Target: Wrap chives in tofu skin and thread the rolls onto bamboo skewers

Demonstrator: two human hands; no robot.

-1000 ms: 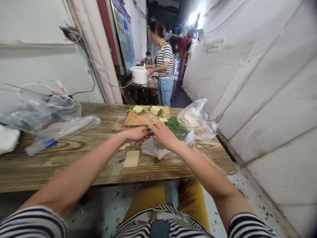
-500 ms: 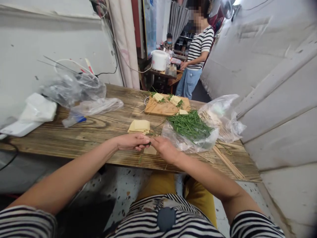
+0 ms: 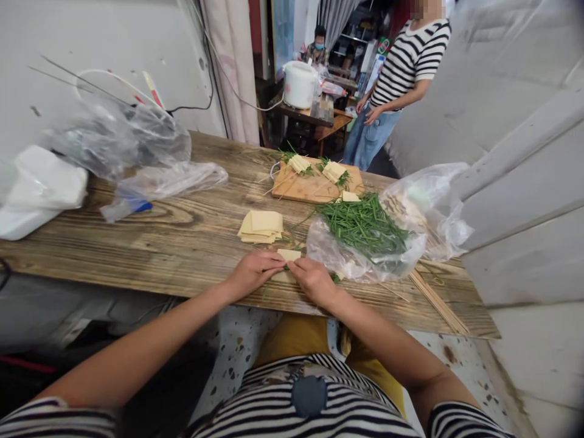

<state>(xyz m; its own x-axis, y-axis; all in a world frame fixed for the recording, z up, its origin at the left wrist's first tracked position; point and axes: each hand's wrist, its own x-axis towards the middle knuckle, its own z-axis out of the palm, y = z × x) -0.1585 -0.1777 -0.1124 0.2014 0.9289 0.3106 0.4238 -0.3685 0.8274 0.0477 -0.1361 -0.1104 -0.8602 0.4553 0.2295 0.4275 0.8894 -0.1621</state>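
My left hand (image 3: 256,271) and my right hand (image 3: 316,280) meet at the near side of the wooden table, fingers closed. Between them is a pale yellow tofu sheet (image 3: 289,254), pinched at its near edge, with a bit of green chive under my fingertips. Just beyond my left hand lies a stack of tofu sheets (image 3: 261,226). Right of my right hand, a heap of cut green chives (image 3: 362,224) rests on a clear plastic bag (image 3: 319,243). Chive ends also poke out beside my right hand. My fingers partly hide the sheet.
Behind, a wooden cutting board (image 3: 292,190) carries two chive-and-tofu rolls with skewers through them. Bamboo skewers (image 3: 438,301) lie at the right edge beside another plastic bag (image 3: 449,213). Crumpled plastic bags (image 3: 155,143) fill the left back. A person in stripes (image 3: 406,67) stands beyond.
My hands have spread slightly apart and now press on the tofu sheet, where before they met over a chive bundle. The view has shifted; the standing person appears further right.
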